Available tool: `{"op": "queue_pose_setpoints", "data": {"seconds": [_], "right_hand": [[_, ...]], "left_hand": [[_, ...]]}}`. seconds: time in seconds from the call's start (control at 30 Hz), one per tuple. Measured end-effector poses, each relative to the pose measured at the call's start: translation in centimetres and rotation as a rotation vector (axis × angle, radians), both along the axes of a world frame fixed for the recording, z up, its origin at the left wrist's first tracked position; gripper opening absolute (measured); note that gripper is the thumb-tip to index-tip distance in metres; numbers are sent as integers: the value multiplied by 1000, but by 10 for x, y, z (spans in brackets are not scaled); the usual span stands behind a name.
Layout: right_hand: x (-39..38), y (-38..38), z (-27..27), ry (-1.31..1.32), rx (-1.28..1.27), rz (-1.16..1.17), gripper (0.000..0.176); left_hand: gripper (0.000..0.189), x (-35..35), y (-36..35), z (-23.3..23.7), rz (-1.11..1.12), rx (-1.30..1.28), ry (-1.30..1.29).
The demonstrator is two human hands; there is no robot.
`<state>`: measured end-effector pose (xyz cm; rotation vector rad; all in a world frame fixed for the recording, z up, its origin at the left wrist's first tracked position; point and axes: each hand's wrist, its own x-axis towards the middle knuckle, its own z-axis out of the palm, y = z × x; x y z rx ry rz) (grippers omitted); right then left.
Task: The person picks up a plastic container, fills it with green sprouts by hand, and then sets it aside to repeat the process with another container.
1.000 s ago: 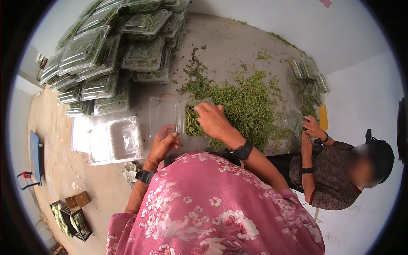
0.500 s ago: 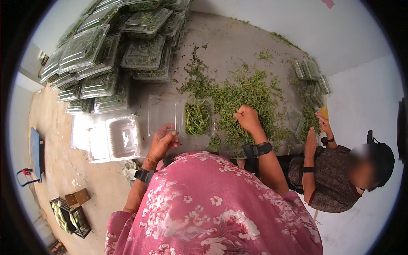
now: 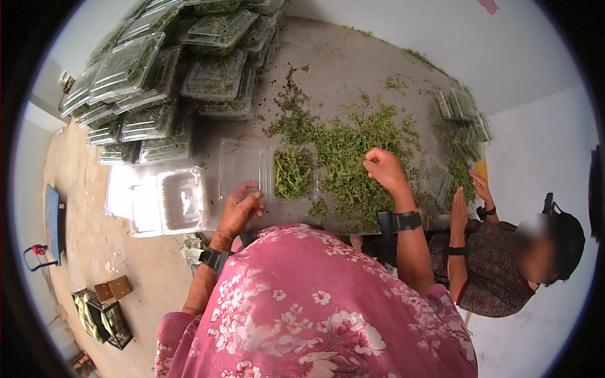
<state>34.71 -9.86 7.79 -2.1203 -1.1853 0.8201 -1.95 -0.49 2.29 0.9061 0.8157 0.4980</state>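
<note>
Grey worktop [image 3: 340, 69] filled the upper middle of the frame, with the floor down the left side. An open clamshell tray [image 3: 242, 165] lay at frame centre, just above my body. Its left half was bare and its right half held a small heap of green sprigs [image 3: 292, 174].

My left hand [image 3: 241, 208] gripped the tray's near edge, fingers bent over the rim by the hinge. My right hand [image 3: 383, 169] sat right of the tray on the loose herb pile [image 3: 343, 142], fingers curled into a loose fist. Whether it enclosed sprigs I could not tell; the fingers hid the palm.

Filled clamshell packs [image 3: 145, 82] were stacked at upper left. Empty trays [image 3: 179, 203] stood just left of my left hand. A few more packs [image 3: 463, 104] lay at upper right.

A co-worker [image 3: 498, 268] stood at right, one hand [image 3: 458, 211] raised flat beside the table edge. A dark crate [image 3: 107, 318] sat on the floor at lower left.
</note>
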Motion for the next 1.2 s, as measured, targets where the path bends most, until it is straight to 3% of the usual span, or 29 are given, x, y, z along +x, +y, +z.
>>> {"op": "queue_pose_setpoints", "data": {"seconds": [0.1, 0.2, 0.4, 0.5, 0.6, 0.7, 0.83, 1.2], "right_hand": [[6, 9, -10, -291, -14, 161, 7], [3, 28, -13, -499, -125, 302, 19], [-23, 42, -5, -422, -272, 246, 48], [-22, 40, -31, -434, -229, 181, 33], [2, 34, -71, -614, -127, 287, 32], [4, 28, -49, -573, -5, 236, 14], [-5, 25, -6, -394, 63, 50, 18], [-73, 46, 39, -9, 159, 66, 18]], "left_hand": [[39, -1, 0, -2, -4, -9, -18], [39, 1, 1, -1, 8, -19, -10], [41, -1, 2, -12, 18, -19, -22], [41, -2, 2, -16, 17, -28, -32], [41, -3, 3, -15, 2, -30, -31], [39, -3, 3, -9, -4, -28, -23], [38, -3, 4, -11, -14, -43, -33], [39, -4, 5, -15, -39, -25, -60]]}}
